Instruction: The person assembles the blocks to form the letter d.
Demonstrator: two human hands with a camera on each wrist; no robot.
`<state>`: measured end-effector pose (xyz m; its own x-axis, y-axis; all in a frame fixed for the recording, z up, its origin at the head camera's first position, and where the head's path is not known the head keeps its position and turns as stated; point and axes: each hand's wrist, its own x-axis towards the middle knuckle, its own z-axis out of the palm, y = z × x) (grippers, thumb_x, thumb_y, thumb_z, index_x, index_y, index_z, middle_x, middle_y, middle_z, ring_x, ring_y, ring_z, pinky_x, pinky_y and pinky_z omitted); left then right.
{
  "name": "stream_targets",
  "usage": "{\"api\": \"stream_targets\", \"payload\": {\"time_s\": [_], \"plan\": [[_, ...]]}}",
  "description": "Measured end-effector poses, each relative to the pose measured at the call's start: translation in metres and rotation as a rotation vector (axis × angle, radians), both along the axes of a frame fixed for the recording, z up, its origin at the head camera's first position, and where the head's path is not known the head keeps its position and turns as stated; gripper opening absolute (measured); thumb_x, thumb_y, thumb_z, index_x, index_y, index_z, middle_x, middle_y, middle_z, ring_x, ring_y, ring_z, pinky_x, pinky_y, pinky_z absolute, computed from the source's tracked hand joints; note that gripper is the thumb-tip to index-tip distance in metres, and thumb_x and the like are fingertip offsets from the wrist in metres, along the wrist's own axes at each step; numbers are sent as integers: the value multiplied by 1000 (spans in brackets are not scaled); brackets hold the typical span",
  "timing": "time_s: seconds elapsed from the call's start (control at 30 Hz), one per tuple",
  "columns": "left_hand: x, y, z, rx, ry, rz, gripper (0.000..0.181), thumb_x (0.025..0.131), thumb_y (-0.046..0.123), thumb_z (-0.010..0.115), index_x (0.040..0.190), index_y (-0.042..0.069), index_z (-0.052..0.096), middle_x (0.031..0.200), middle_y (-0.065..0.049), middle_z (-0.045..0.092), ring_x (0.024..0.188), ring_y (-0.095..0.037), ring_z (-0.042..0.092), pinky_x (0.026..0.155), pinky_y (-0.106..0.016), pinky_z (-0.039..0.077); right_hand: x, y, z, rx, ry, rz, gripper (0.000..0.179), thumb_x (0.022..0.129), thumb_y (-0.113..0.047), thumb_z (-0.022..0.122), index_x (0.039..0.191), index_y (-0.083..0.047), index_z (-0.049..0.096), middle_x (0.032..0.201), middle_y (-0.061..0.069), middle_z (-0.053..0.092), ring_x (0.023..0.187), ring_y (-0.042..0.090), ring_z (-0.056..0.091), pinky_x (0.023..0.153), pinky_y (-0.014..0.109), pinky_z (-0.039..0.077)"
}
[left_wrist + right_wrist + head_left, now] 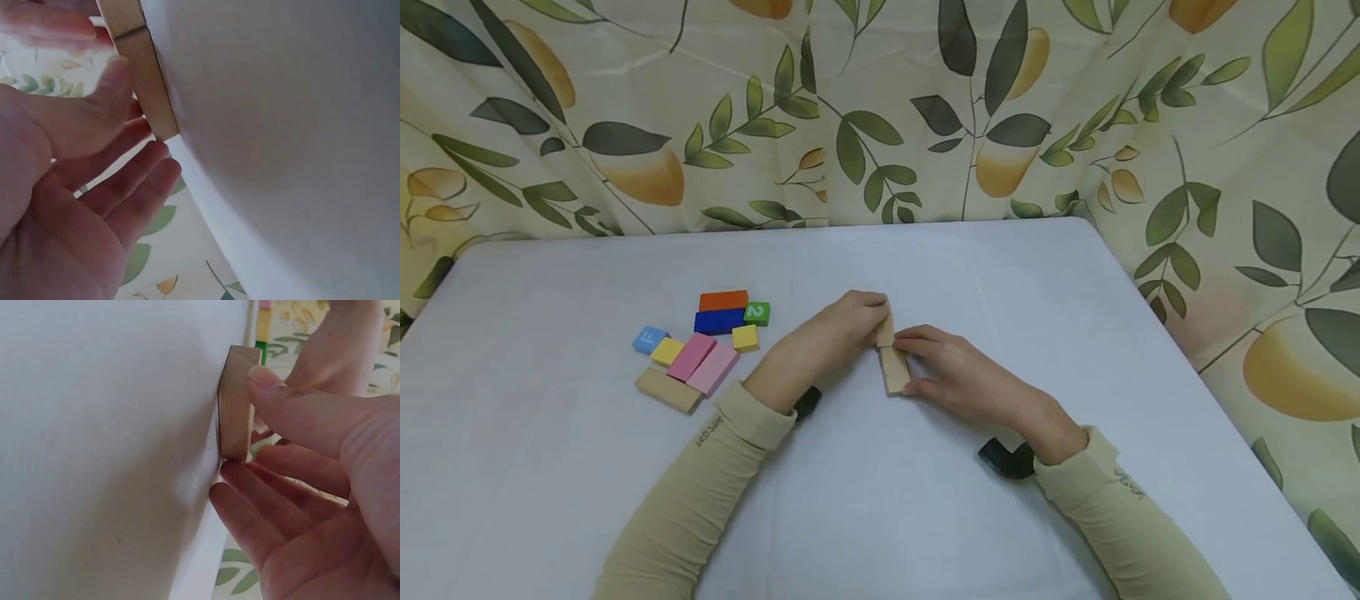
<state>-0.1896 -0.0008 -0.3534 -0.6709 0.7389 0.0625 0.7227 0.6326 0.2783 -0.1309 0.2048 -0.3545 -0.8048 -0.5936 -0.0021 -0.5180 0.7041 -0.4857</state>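
Observation:
Two plain wooden blocks lie end to end on the white table, in the middle of the head view. My left hand (835,337) holds the far wooden block (886,330), mostly covering it. In the left wrist view its thumb presses one side of that block (150,87), with fingertips around the end. The near wooden block (895,372) is pinched by my right hand (966,375), thumb near its front corner and fingertips by the joint. The right wrist view shows that thumb against a block (235,425). A thin seam marks where the blocks meet.
To the left lie an orange block (724,300), a dark blue block (719,322), a green cube (757,313), a yellow block (745,338), pink blocks (713,370), a light blue cube (650,339) and another wooden block (668,391). A patterned curtain (880,108) hangs behind the table.

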Motion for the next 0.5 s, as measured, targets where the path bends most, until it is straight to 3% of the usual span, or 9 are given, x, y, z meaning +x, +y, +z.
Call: {"api": "stream_targets", "payload": {"time_s": [0.1,0.17,0.37,0.5], "plan": [[0,3,-1,1,-4,-16,12,94,4,65,105,2,63,117,-12,62,119,-30,58,100,-36,50,1,0,-1,0,16,-6,56,85,-16,78,134,3,58,140,14,54,130,27,54,106,41,47],[0,3,-1,-7,-14,-13,16,92,2,66,108,2,64,118,-12,61,121,-30,57,102,-36,49,1,0,-1,0,25,-6,58,85,-18,79,134,4,57,142,15,53,131,29,53,105,42,48],[4,1,3,-44,-110,40,40,97,-2,57,137,0,54,149,-16,48,142,-30,42,117,-37,36,2,-1,-1,10,-2,12,57,87,-21,77,134,5,57,150,14,46,138,29,47,107,42,46],[4,0,5,-58,-181,68,48,100,-3,50,147,-1,43,156,-14,40,147,-27,34,120,-37,31,2,-2,-1,16,-31,16,58,88,-22,76,136,4,55,151,12,46,140,28,44,110,42,43]]}}
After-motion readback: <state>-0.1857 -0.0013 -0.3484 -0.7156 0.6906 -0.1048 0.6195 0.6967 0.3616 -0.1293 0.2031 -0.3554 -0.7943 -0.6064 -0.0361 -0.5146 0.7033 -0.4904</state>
